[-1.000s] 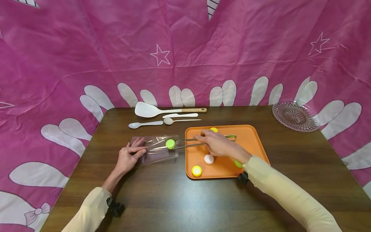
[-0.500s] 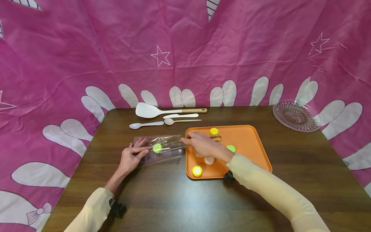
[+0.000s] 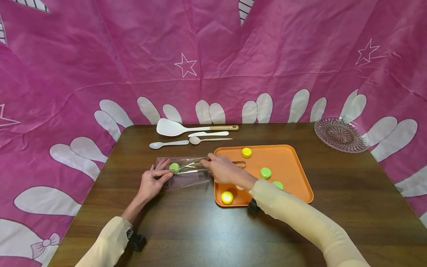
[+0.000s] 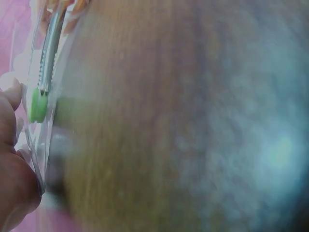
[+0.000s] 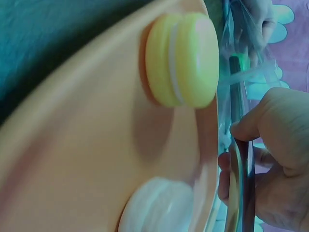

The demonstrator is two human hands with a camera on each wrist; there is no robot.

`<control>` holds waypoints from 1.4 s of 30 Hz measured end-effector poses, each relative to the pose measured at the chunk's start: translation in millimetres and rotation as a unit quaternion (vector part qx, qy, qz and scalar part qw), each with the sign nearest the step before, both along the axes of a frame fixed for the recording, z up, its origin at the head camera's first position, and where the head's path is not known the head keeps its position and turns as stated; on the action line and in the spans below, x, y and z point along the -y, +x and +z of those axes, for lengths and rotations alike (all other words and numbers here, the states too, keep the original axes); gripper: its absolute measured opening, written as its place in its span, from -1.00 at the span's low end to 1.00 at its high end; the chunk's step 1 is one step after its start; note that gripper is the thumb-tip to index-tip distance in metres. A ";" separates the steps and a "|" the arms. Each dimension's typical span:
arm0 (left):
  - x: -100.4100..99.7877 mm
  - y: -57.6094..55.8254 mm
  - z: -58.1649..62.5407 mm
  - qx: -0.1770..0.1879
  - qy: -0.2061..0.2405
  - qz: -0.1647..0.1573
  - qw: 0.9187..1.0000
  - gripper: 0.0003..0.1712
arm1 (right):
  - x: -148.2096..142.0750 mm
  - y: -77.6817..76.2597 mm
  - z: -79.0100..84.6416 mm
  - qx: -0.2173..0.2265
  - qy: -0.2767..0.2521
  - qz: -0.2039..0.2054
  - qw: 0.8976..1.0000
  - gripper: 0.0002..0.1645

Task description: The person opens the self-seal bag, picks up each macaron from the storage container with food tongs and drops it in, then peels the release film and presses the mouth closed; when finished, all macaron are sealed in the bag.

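At the left part of the desk (image 3: 186, 230), a clear bag (image 3: 185, 180) lies just beside the orange tray (image 3: 288, 157), its tongs-side end facing that tray, which likely gives a short, straight way in. The left hand (image 3: 151, 185) pinches the film between thumb and fingers, probably because so light a sheet would slide or cling otherwise. The right hand (image 3: 225, 170) grips the metal tongs (image 5: 244, 169) partway along, thumb against fingers, seemingly to steer the long arms level. Their tips are at a green macaron (image 3: 174, 168), which appears to sit within the bag, near the left fingers; the left wrist view shows it standing on edge. Yellow macarons (image 3: 227, 197) and others lie spread apart on the tray, presumably leaving room to grasp each one.
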State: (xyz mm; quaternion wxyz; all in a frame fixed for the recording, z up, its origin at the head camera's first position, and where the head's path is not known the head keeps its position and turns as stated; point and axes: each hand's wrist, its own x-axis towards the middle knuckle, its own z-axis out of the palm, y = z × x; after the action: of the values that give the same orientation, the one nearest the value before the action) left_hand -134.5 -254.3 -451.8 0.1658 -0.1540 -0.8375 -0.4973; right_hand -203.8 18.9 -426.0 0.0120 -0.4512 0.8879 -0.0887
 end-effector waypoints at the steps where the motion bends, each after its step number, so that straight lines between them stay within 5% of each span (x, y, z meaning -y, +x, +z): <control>1: 1.1 -2.0 -4.1 -0.003 0.000 -0.001 1.000 -0.87 | 1.9 0.8 -1.1 -0.008 0.002 -0.001 1.000 -0.40; 7: 8.6 -12.8 -26.1 -0.003 0.002 -0.003 1.000 -0.86 | 12.5 6.0 -2.4 -0.017 0.005 -0.019 1.000 -0.50; 15: 9.1 -14.5 -29.5 0.000 0.010 -0.005 1.000 -0.87 | 24.2 6.8 0.0 -0.018 0.024 -0.037 0.999 -0.44; 28: -4.5 -2.0 2.0 0.013 0.005 0.007 1.000 -0.88 | 32.1 3.9 -3.5 0.008 0.024 -0.051 0.998 -0.40; 36: 9.3 -12.8 -24.6 0.018 0.014 0.016 1.000 -0.87 | 21.7 2.1 -0.4 0.023 0.027 -0.042 0.998 -0.38; 42: 12.5 -15.7 -29.8 0.009 0.016 0.019 1.000 -0.88 | 0.5 2.6 5.6 0.031 -0.003 -0.017 0.999 -0.36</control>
State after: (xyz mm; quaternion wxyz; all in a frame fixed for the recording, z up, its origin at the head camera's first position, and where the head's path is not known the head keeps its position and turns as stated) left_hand -150.2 -266.8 -481.5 0.1697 -0.1307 -0.8337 -0.5090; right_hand -201.2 18.4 -420.4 0.0366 -0.4333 0.8944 -0.1051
